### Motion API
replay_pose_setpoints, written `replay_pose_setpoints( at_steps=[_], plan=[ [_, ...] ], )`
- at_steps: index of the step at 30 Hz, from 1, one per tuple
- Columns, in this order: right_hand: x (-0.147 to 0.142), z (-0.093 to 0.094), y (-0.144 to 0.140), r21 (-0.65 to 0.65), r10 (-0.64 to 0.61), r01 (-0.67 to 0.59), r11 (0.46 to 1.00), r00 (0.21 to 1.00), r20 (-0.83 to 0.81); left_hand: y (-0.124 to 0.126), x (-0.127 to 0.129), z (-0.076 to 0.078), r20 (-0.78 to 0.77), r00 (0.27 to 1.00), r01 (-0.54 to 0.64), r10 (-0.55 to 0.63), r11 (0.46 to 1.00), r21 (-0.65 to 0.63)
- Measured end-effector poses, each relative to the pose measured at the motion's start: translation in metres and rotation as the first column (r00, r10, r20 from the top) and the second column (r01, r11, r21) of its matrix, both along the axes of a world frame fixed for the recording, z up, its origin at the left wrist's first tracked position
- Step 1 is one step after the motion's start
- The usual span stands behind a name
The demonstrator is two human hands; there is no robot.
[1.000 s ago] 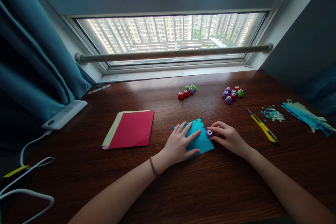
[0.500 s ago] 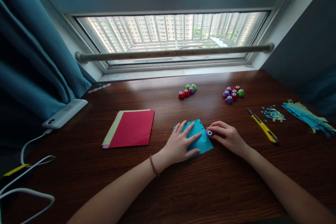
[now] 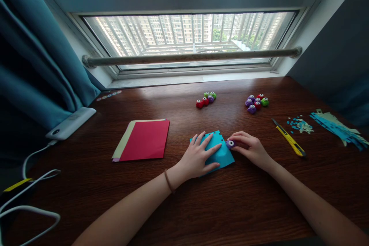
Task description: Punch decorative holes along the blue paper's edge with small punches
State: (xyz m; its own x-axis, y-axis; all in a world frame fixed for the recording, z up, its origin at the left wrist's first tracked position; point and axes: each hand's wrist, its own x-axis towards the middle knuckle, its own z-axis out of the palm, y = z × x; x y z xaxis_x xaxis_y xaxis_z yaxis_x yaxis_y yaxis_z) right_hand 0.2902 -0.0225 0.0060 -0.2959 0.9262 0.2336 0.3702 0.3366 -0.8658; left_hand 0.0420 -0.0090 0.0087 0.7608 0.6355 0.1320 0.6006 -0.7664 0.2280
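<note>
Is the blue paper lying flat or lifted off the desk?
Flat: the left hand presses the blue paper onto the desk.

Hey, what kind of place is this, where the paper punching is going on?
Probably a home room in a high-rise flat: a wooden desk under a window facing apartment towers, a teal curtain beside it, and craft paper and small punches laid out.
</note>
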Motion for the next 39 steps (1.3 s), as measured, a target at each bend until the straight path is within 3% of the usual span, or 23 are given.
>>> replay_pose_setpoints(
  at_steps=[5, 14, 19, 28, 39],
  plan=[
    [-0.0035, -0.0031, 0.0003, -0.178, -0.026, -0.017, 0.984, 0.971, -0.238, 0.0002, -0.0003, 0.0010, 0.013, 1.000, 0.004, -0.004, 1.000, 0.016],
    [-0.0047, -0.0089, 0.0000, -0.215, -0.098, 0.044, 0.976, 0.964, -0.247, 0.0000, -0.0010, 0.0012, 0.008, 1.000, 0.029, -0.029, 0.999, 0.029],
    [-0.0068, -0.0075, -0.0004, -0.204, -0.076, 0.015, 0.979, 0.953, -0.293, -0.0002, -0.0016, 0.0002, 0.005, 0.999, 0.036, -0.036, 0.999, 0.032],
    [-0.0043, -0.0057, -0.0009, -0.163, -0.026, -0.007, 0.987, 0.979, -0.201, 0.0002, -0.0012, -0.0007, 0.016, 0.999, 0.038, -0.039, 0.998, 0.048],
    [-0.0044, -0.0051, 0.0001, -0.203, -0.053, 0.029, 0.979, 0.992, -0.116, -0.0008, -0.0012, -0.0012, 0.021, 0.999, 0.032, -0.034, 0.997, 0.065]
  ],
)
